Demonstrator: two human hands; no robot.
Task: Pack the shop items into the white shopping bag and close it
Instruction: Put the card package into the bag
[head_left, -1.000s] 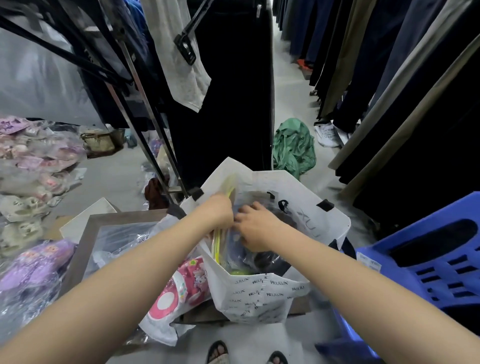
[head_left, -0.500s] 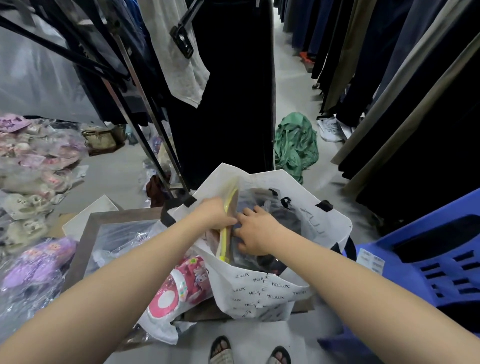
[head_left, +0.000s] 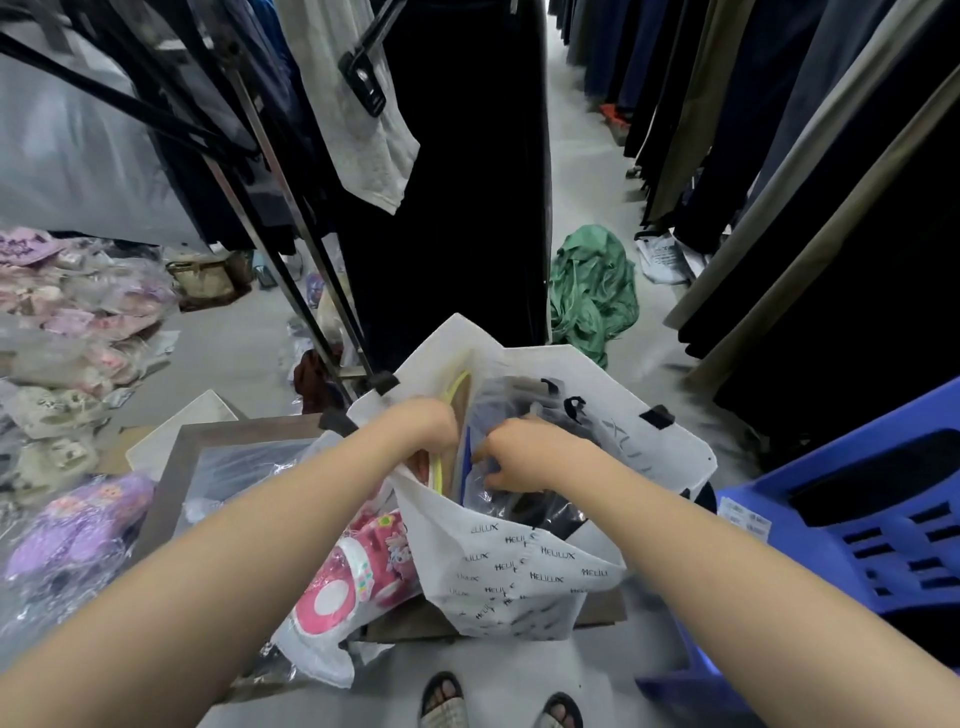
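Both hands were plunged into the open mouth of the white shopping bag (head_left: 519, 571), forearms reaching in from the lower corners. The left hand (head_left: 426, 426) was bent at the wrist over the bag's left rim, its fingers curled down out of sight, so whether it held anything could not be told. The right hand (head_left: 524, 452) lay just beside it, fingers curled and gripping a clear plastic packet (head_left: 524, 512) with something dark inside. Between the hands a yellow-edged packet (head_left: 458, 389) stood upright in the bag.

The bag's near wall carried the word "HELILUX" printed many times in small black letters at scattered angles; larger faint lettering on the far wall was not fully legible. Touching the bag's left side lay a packet of pink children's shoes (head_left: 363, 561). To the right stood a blue plastic stool (head_left: 857, 519) bearing a white label (head_left: 743, 517) too small to read.
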